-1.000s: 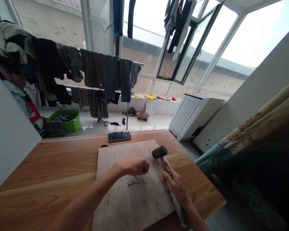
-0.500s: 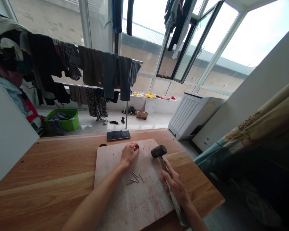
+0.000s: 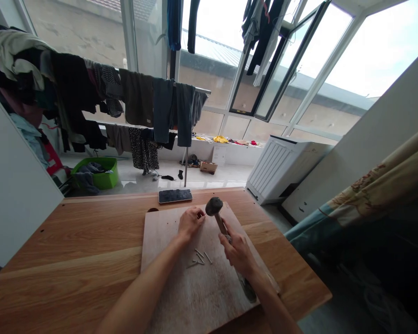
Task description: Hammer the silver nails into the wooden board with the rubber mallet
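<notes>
My left hand [image 3: 190, 221] rests on the far part of a pale wooden board [image 3: 167, 260], its fingertips pinched together as if on a small nail; the nail itself is too small to make out. My right hand [image 3: 237, 253] grips the handle of a hammer [image 3: 220, 221]. The hammer's dark head is raised just right of my left fingertips. Several loose nails [image 3: 200, 257] lie on the board between my two hands.
The board lies on a wooden table [image 3: 66, 250]. A dark phone [image 3: 175, 196] lies flat at the table's far edge. Beyond stand a clothes rack [image 3: 142, 106], a green basket [image 3: 96, 172] and a white unit [image 3: 282, 162]. A patterned curtain [image 3: 372, 195] hangs on the right.
My left hand left the loose nails and moved to the far part of the board. My right hand swung the hammer left and up, so its head is beside my left fingers.
</notes>
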The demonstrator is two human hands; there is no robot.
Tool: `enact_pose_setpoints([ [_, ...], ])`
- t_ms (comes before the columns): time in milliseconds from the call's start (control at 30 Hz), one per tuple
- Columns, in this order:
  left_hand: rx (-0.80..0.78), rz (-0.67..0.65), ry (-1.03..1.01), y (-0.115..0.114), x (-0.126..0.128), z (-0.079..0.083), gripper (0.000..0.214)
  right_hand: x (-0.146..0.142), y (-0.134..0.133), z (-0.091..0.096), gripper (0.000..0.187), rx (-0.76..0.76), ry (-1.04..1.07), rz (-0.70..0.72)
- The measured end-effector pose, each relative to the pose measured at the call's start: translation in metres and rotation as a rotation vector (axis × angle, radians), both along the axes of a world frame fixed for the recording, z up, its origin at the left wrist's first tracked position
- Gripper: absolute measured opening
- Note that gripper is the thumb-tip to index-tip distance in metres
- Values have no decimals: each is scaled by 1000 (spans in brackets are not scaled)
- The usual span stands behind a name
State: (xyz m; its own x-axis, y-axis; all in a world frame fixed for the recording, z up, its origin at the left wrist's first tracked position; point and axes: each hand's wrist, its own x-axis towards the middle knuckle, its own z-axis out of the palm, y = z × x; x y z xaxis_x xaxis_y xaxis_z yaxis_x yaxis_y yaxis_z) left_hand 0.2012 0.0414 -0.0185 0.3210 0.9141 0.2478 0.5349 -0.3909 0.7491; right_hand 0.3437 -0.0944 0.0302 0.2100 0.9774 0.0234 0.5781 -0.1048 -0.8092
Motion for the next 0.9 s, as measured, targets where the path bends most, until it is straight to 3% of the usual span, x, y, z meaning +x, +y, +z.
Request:
enact_pose_setpoints([
  [200,5,-3,6,-1,0,1,10,-4,3,-6,63,-24,28,14],
  [333,-17,-20,35,0,-2,2,10,-4,-10,-12,66,-30,70,-2],
  [400,16,-75,57,-5,-6,7,21,-2,-21,-16,68,-33,141,-21],
  [500,191,-287,183,-26,-18,24,28,6,-38,-25,72,-44,226,-62],
  [633,412,-508,489,-70,-31,42,11,16,-50,-38,77,-53,301,-86],
  [767,606,-715,669,-106,-29,35,8,17,-50,-41,80,-68,339,-138],
  [900,769,-740,736,-119,-21,25,13,14,-49,-37,81,-77,324,-144],
])
